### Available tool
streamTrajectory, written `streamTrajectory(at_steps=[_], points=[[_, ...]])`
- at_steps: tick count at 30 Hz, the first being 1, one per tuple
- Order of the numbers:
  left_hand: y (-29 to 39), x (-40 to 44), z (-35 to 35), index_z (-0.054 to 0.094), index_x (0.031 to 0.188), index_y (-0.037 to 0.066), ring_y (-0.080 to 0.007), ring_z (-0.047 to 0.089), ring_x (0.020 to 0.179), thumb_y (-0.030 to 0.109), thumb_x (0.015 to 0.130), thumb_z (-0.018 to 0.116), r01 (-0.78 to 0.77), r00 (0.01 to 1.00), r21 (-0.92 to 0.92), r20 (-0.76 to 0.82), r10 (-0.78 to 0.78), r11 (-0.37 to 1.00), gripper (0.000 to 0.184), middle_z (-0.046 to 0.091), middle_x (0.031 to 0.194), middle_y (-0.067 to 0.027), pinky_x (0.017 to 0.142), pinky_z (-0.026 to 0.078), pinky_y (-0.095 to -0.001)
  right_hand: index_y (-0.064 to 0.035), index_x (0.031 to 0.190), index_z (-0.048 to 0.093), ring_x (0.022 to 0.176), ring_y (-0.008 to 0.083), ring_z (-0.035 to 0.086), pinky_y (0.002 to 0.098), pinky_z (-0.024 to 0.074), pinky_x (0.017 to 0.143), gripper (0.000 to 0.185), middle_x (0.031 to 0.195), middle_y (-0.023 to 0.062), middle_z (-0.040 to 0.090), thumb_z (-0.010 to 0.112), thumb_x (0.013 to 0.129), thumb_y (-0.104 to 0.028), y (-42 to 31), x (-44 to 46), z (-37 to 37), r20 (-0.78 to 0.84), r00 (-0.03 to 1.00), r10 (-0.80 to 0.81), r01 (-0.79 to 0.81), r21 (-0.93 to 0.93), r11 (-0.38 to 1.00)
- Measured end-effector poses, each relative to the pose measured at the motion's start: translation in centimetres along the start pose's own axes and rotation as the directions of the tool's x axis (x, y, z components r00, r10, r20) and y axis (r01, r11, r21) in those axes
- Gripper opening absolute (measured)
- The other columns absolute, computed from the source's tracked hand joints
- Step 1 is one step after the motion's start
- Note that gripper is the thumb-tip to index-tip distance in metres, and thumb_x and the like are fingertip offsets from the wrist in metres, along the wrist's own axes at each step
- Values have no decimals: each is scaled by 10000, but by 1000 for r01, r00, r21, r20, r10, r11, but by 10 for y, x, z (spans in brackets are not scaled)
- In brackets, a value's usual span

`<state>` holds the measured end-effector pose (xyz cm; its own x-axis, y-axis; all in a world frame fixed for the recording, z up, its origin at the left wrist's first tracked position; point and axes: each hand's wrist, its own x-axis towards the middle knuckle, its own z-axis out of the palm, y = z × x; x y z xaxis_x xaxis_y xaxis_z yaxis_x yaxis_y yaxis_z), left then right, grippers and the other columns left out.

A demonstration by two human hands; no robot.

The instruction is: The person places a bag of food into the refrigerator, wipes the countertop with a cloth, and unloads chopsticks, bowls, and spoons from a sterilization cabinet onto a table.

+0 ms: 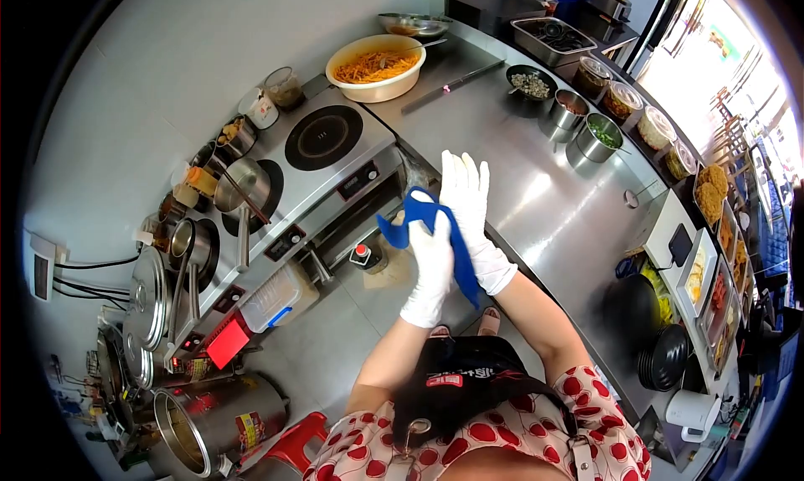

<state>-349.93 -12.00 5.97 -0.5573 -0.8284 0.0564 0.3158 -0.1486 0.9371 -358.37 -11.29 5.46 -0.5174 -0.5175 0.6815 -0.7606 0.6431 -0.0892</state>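
Both of my hands wear white gloves and are raised in front of me, close together. My left hand (430,250) is closed around a blue cloth (460,259). Part of the cloth sticks out to the left of the fingers, and a long end hangs down between my wrists. My right hand (466,198) is held up flat with its fingers stretched out, just beside the cloth. The cloth seems to touch the side of that palm, but where they meet is partly hidden.
Left is a cooktop (324,137) with pots. A cream bowl (377,89) of orange shreds stands at the back. The steel counter (536,204) on my right holds small metal containers. A dark-liquid bottle (363,256) and a large pot (219,418) stand lower down.
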Motion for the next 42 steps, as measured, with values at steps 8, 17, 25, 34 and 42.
streamTrajectory(at_steps=[8,17,25,34,42], points=[[-36,31,-22,593,1063,36,-130,590,835,201,943,560,330,936,-501,61,-347,800,207,617,968,-23,731,499,-262,6,1399,338,1280,331,397,480,223,1122,707,1318,182,465,601,758,-138,-8,-12,-10,84,988,-128,122,79,989],[-5,22,-19,498,1251,-25,-204,560,1029,289,988,463,-135,980,114,161,116,984,411,590,1152,-115,901,448,-318,57,1351,346,1257,381,387,437,288,1072,693,1311,257,435,632,772,-193,12,-25,-9,368,929,-35,-171,511,842],[-1,-11,-22,565,1153,-33,-213,577,1012,151,965,435,-283,914,121,335,229,951,294,617,1114,-133,879,443,-338,1,1403,314,1295,340,371,419,271,1079,827,1383,194,407,609,779,-455,28,-20,8,393,916,-78,-199,616,762],[47,11,-52,408,1357,3,-318,452,1236,455,988,322,327,941,-715,306,-144,618,589,484,1339,-178,1083,311,-447,35,1370,369,1286,294,420,374,317,1090,635,1381,209,428,623,789,0,46,13,-61,508,854,-110,-504,861,61],[28,34,-24,536,1238,-7,-132,542,1083,365,1012,384,228,973,-613,111,-203,757,461,579,1218,-72,969,409,-287,85,1423,214,1393,314,242,381,213,1157,750,1466,260,271,386,969,-487,-16,-1,-60,632,736,-241,-199,-138,-970]])
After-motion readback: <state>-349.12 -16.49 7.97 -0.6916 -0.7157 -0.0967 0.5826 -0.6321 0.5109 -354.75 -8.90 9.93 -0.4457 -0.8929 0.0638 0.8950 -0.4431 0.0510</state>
